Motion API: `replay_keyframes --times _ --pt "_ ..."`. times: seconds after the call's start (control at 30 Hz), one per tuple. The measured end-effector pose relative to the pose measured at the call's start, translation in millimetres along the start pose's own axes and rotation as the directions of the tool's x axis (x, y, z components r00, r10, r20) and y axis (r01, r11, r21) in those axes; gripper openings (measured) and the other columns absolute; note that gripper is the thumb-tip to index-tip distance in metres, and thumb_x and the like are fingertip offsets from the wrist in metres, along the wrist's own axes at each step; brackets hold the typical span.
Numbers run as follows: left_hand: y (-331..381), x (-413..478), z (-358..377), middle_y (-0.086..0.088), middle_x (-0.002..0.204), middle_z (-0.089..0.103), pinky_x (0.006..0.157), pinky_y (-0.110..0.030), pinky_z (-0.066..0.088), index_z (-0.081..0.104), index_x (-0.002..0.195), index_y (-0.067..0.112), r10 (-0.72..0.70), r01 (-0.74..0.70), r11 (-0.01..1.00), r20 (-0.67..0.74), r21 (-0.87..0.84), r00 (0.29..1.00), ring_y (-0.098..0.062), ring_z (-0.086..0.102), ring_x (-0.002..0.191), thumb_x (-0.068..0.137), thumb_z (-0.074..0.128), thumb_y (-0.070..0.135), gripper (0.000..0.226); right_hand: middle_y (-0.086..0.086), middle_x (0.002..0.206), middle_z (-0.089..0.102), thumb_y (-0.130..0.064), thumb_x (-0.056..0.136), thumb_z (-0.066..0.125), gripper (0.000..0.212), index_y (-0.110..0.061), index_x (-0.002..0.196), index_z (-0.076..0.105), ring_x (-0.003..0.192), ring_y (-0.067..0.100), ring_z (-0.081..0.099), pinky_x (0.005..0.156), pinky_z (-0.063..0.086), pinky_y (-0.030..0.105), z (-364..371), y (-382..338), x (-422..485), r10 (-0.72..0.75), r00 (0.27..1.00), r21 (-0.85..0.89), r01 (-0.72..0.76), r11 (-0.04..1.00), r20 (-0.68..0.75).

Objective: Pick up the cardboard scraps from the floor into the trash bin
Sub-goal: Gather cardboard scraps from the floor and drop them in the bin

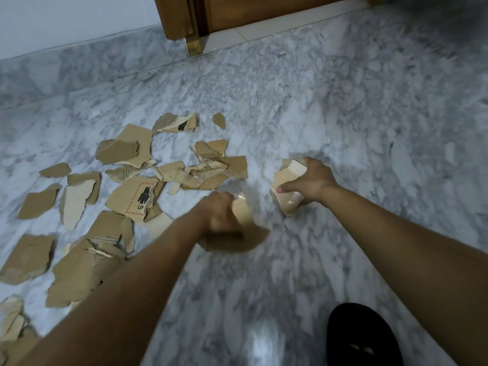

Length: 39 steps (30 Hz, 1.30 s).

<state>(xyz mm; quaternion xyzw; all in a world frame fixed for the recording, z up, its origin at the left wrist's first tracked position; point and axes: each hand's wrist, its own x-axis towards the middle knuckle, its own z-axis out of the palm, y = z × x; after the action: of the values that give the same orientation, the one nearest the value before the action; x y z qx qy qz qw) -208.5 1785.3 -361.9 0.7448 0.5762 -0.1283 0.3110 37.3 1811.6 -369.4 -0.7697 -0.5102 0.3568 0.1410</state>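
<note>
Both grips are clamped on cardboard: left hand (220,215) on a blurred scrap (245,233), right hand (311,180) on a pale-faced scrap (287,199). Torn cardboard scraps (111,196) litter the marble floor (343,114) left; a wooden door (250,11) stands far.

We see a floor (343,114) of grey-veined marble, polished and faintly glossy. The cardboard scraps (124,151) are matt brown paperboard with rough torn edges, some peeled to pale inner layers. At the upper middle, the door frame (174,19) is smooth varnished wood.

One cardboard scrap (133,196) bears a red dashed frame, a black symbol and "UN".
</note>
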Motion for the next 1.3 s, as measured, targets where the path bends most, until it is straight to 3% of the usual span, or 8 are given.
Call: replay_keyframes --times 0.23,0.37,0.47,0.6,0.8,1.03,1.23,1.3 --pt "-20.5 -24.0 -40.9 -0.006 0.116 0.06 0.076 -0.027 0.05 0.061 0.106 0.014 -0.029 0.014 0.996 0.181 0.086 0.983 -0.023 0.059 0.103 0.076 0.079 0.044 0.047 0.004 0.147 0.048 -0.046 0.06 0.094 0.108 -0.016 0.149 0.04 0.133 0.024 0.047 0.095 0.042 0.029 3.1 -3.1 -11.2 -0.025 0.996 -0.136 0.037 0.99 0.089" --pt "-5.7 -14.0 -20.2 -0.004 0.098 0.069 0.075 -0.03 0.053 0.067 0.095 0.009 0.03 -0.031 0.998 0.025 0.047 0.999 -0.021 0.065 0.093 0.071 0.083 0.047 0.047 0.006 0.153 0.042 -0.047 0.057 0.095 0.119 -0.016 0.154 0.033 0.138 0.025 0.044 0.094 0.041 0.028 3.9 -1.3 -13.4 -0.007 0.995 -0.151 0.023 0.988 0.101" --pt "-5.1 -2.3 -10.7 -0.009 0.128 0.061 0.093 -0.035 0.051 0.072 0.101 0.013 0.083 -0.083 0.997 -0.066 0.007 0.994 -0.026 0.058 0.117 0.066 0.085 0.051 0.053 0.007 0.152 0.042 -0.048 0.056 0.095 0.12 -0.017 0.154 0.033 0.137 0.026 0.044 0.098 0.042 0.03 4.8 0.3 -12.0 -0.007 0.995 -0.164 0.023 0.986 0.098" --pt "-8.8 10.0 -4.1 0.002 0.165 0.01 0.116 -0.049 0.03 0.061 0.13 0.022 0.091 -0.091 0.996 -0.04 0.016 0.995 -0.028 0.015 0.149 0.064 0.082 0.06 0.08 0.007 0.149 0.045 -0.048 0.055 0.095 0.119 -0.017 0.153 0.035 0.134 0.027 0.047 0.095 0.044 0.03 9.9 2.8 -8.8 -0.012 0.996 -0.159 0.026 0.987 0.091" --pt "-8.3 12.7 3.4 0.002 0.154 0.032 0.113 -0.045 0.035 0.033 0.148 0.031 0.057 -0.062 0.997 -0.102 -0.043 0.993 -0.025 0.03 0.14 0.064 0.082 0.06 0.102 0.008 0.143 0.05 -0.047 0.054 0.095 0.11 -0.015 0.146 0.043 0.128 0.028 0.049 0.09 0.048 0.034 21.2 7.2 -7.8 -0.014 0.996 -0.147 0.027 0.989 0.086" --pt "-3.5 15.1 3.2 -0.001 0.151 0.039 0.112 -0.038 0.036 0.04 0.148 0.02 0.065 -0.07 0.997 -0.137 -0.032 0.989 -0.025 0.036 0.137 0.069 0.081 0.055 0.096 0.007 0.141 0.052 -0.047 0.055 0.094 0.109 -0.017 0.146 0.042 0.128 0.028 0.049 0.092 0.047 0.033 24.8 0.5 -6.6 -0.029 0.996 -0.141 0.041 0.989 0.089" --pt "-6.0 15.5 -0.2 -0.013 0.111 0.065 0.073 -0.029 0.044 0.056 0.1 0.011 -0.082 0.068 0.994 -0.18 -0.083 0.98 -0.027 0.059 0.103 0.07 0.081 0.055 0.059 0.006 0.144 0.05 -0.047 0.056 0.094 0.111 -0.015 0.148 0.041 0.132 0.027 0.047 0.093 0.042 0.03 27.2 -8.1 -7.5 -0.047 0.995 -0.145 0.06 0.988 0.087" --pt "-7.6 15.3 0.2 -0.016 0.111 0.065 0.079 -0.031 0.046 0.058 0.103 0.005 -0.113 0.085 0.986 -0.198 -0.146 0.974 -0.028 0.06 0.104 0.071 0.081 0.053 0.062 0.006 0.144 0.05 -0.048 0.057 0.094 0.11 -0.015 0.147 0.041 0.133 0.027 0.046 0.092 0.041 0.03 28.8 -7.2 -7.9 -0.048 0.995 -0.15 0.06 0.987 0.088"
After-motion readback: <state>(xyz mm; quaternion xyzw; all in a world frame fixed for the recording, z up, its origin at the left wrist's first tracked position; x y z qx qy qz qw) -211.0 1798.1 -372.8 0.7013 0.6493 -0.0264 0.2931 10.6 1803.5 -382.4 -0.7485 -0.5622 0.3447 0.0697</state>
